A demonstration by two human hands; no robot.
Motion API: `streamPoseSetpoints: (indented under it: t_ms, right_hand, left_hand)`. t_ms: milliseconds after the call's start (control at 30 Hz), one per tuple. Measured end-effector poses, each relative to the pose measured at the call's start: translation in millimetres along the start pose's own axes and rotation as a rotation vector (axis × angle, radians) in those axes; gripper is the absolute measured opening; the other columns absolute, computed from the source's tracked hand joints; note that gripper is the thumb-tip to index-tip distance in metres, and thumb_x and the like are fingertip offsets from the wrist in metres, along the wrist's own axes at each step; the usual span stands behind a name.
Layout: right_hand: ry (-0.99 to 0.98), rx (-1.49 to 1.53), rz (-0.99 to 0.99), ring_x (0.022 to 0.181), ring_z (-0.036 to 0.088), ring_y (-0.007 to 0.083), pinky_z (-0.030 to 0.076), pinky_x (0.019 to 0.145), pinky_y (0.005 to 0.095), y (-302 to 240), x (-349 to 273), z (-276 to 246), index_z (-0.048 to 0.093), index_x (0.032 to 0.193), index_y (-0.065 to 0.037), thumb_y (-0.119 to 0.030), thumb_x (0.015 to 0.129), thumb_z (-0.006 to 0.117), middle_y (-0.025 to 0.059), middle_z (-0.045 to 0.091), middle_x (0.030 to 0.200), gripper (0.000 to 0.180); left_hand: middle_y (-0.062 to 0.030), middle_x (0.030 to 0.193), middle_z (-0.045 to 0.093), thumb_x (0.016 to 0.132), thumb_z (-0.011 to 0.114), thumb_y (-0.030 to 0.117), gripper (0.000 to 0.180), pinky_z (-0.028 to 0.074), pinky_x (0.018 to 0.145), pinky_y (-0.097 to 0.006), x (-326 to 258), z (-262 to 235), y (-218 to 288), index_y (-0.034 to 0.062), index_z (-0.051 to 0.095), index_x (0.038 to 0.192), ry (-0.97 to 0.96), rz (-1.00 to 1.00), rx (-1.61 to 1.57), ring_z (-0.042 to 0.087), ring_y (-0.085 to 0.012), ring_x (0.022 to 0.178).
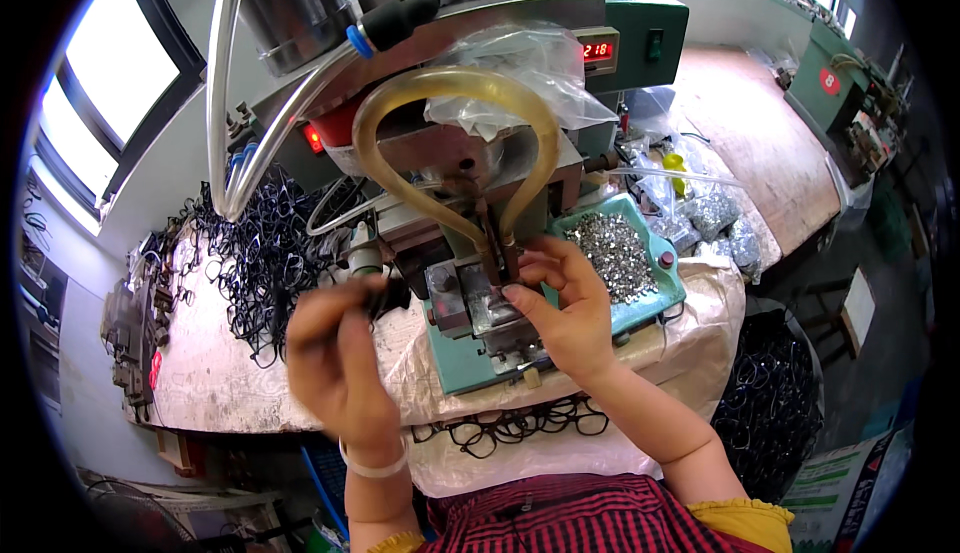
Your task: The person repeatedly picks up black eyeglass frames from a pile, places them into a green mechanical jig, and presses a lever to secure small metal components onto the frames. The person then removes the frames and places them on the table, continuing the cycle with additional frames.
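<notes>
My right hand [572, 313] is at the middle of a bench press machine [480, 313], its thumb and forefinger pinched close beside the metal tool tip. Whatever lies between those fingertips is hidden or too small to make out. Left of the machine, my left hand [340, 363] is raised and smeared by motion, with a dark blurred shape by its fingertips. A yellowish hose [545, 133] loops down to the tool above the right fingers. Just right of the machine, a teal tray [672, 298] holds many small shiny metal parts [605, 253].
Black eyeglass frames [265, 243] are heaped on the bench at left. More frames [500, 428] lie on pale cloth before me. Clear bags of metal parts [710, 213] sit beyond the tray. A dark pile of frames [770, 393] stands low at right. Clear tubing [220, 93] hangs at upper left.
</notes>
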State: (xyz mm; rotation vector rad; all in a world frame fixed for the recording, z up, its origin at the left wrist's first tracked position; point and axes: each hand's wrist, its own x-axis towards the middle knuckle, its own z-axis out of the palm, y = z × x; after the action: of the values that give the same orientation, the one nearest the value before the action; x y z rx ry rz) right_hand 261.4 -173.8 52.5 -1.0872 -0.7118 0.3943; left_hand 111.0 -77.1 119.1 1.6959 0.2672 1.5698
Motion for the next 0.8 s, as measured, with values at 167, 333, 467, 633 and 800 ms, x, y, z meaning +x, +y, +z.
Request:
streamPoseSetpoints:
  t_ms: [167, 333, 467, 633, 800]
  right_hand:
    - [-0.005, 0.075, 0.031, 0.104, 0.065, 0.0172, 0.048, 0.095, 0.031, 0, 0, 0, 0.045, 0.136, 0.002, 0.0, 0.086, 0.069, 0.0125, 0.067, 0.108, 0.056]
    - [-0.155, -0.388, 0.002, 0.116, 0.062, 0.0262, 0.045, 0.103, 0.0367, -32, -4, -27, 0.056, 0.129, -0.001, -0.004, 0.084, 0.068, 0.015, 0.068, 0.115, 0.047]
    - [0.117, -1.407, -0.183, 0.125, 0.054, 0.0375, 0.042, 0.106, 0.0453, 30, 13, -117, 0.075, 0.1, -0.01, -0.015, 0.075, 0.078, 0.0207, 0.063, 0.124, 0.026]
    - [0.137, -1.266, -0.303, 0.113, 0.058, 0.0363, 0.046, 0.098, 0.0445, 51, 17, -132, 0.074, 0.089, -0.009, -0.015, 0.076, 0.076, 0.0158, 0.066, 0.112, 0.015]
    - [0.031, -1.326, -0.377, 0.097, 0.06, 0.0343, 0.051, 0.08, 0.0443, 69, 59, -93, 0.069, 0.086, -0.006, -0.013, 0.076, 0.074, 0.0105, 0.065, 0.097, 0.014]
  left_hand:
    - [-0.0117, 0.105, 0.064, 0.096, 0.057, 0.003, 0.015, 0.046, 0.092, -0.03, 6, -7, -16, -0.0057, 0.06, 0.108, -0.022, -0.011, 0.007, 0.06, -0.018, 0.095]
    - [-0.0163, 0.093, 0.075, 0.083, 0.063, 0.0, 0.013, 0.046, 0.074, -0.033, -9, -12, -13, 0.0026, 0.07, 0.094, -0.394, 0.217, 0.091, 0.065, -0.0233, 0.079]
    - [-0.0038, 0.104, 0.074, 0.071, 0.072, 0.01, 0.032, 0.053, 0.089, -0.045, -26, 5, -22, 0.0097, 0.075, 0.103, -0.697, 0.46, 0.212, 0.056, -0.0239, 0.079]
    - [-0.0033, 0.109, 0.072, 0.069, 0.073, 0.009, 0.033, 0.052, 0.093, -0.048, -33, 8, -33, 0.0109, 0.075, 0.101, -0.73, 0.455, 0.198, 0.055, -0.0243, 0.078]
    - [-0.0039, 0.111, 0.072, 0.071, 0.073, 0.008, 0.031, 0.052, 0.096, -0.048, -47, 9, -33, 0.0108, 0.074, 0.102, -0.66, 0.432, 0.226, 0.055, -0.025, 0.08]
